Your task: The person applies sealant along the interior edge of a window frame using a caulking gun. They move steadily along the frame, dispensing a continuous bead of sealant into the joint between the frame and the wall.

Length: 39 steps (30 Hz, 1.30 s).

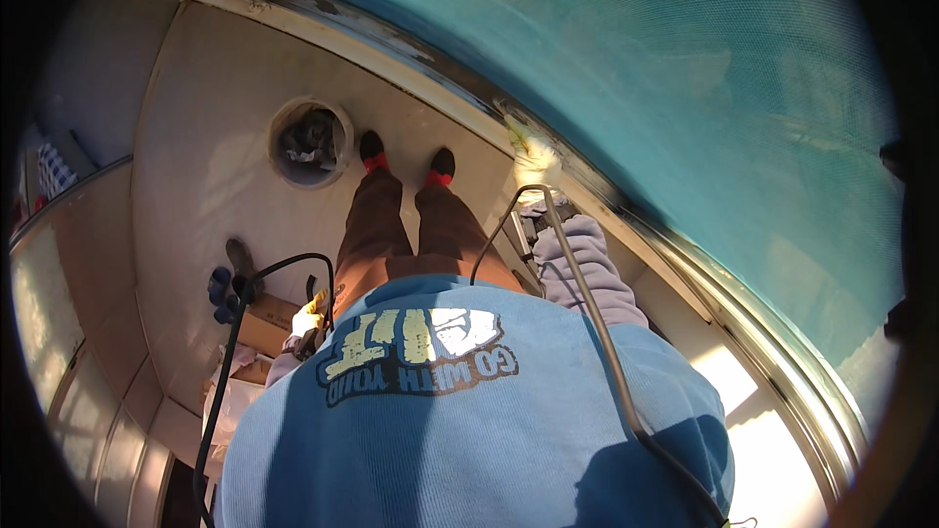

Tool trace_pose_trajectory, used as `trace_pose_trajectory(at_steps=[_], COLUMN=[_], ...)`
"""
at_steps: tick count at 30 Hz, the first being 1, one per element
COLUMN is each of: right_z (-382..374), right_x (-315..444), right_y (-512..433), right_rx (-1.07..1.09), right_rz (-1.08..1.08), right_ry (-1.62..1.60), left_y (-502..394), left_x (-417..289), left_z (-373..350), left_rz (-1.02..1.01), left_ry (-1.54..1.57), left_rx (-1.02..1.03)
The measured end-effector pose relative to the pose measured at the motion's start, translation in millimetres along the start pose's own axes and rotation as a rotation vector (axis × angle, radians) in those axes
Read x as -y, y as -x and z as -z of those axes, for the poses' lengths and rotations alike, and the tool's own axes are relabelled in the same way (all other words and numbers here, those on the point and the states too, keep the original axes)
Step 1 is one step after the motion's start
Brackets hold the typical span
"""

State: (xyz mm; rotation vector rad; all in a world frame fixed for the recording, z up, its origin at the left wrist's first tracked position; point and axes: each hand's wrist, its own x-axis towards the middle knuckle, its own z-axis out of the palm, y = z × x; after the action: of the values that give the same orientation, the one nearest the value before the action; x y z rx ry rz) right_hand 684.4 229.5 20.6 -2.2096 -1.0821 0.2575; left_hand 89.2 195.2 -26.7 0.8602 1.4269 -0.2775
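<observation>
My right hand [538, 161], in a pale work glove with yellow-green on its fingers, reaches to the worn metal window track [469, 88]. Its fingertips are at the track, and whether they grip anything is unclear. A teal mesh screen [623, 73] rises just beyond it. My left hand [307, 317], in a white and yellow glove, is low beside my left hip, partly hidden by my sleeve and body. A small dark piece shows just above its fingers; I cannot tell whether the hand holds it. Black straps are around both wrists.
A round bin [311, 143] with crumpled waste stands on the pale floor near my feet. To my left are blue slippers [218, 286], a dark shoe [240, 257], a cardboard box [265, 323] and pale plastic bags [231, 403]. Dark cables loop on both sides of my blue sweatshirt.
</observation>
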Motion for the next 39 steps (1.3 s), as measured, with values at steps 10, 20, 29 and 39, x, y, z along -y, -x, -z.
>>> trace_pose_trajectory(at_steps=[10, 20, 29, 39], right_z=[72, -31, -9, 120], right_x=[-50, 1, 11, -59], right_y=[25, -30, -23, 2], right_rx=[0.07, 0.016, -0.079, 0.327], right_rz=[-0.139, 0.084, 0.104, -0.437], right_ry=[0.149, -0.054, -0.057, -0.06], left_y=[0, 20, 6, 4], left_x=[0, -4, 17, 13], left_z=[-14, -13, -4, -15], left_rz=[0.077, 0.077, -0.134, 0.03], left_ry=[0.013, 0.275, 0.41, 0.17], left_rx=[-0.049, -0.06, 0.115, -0.004])
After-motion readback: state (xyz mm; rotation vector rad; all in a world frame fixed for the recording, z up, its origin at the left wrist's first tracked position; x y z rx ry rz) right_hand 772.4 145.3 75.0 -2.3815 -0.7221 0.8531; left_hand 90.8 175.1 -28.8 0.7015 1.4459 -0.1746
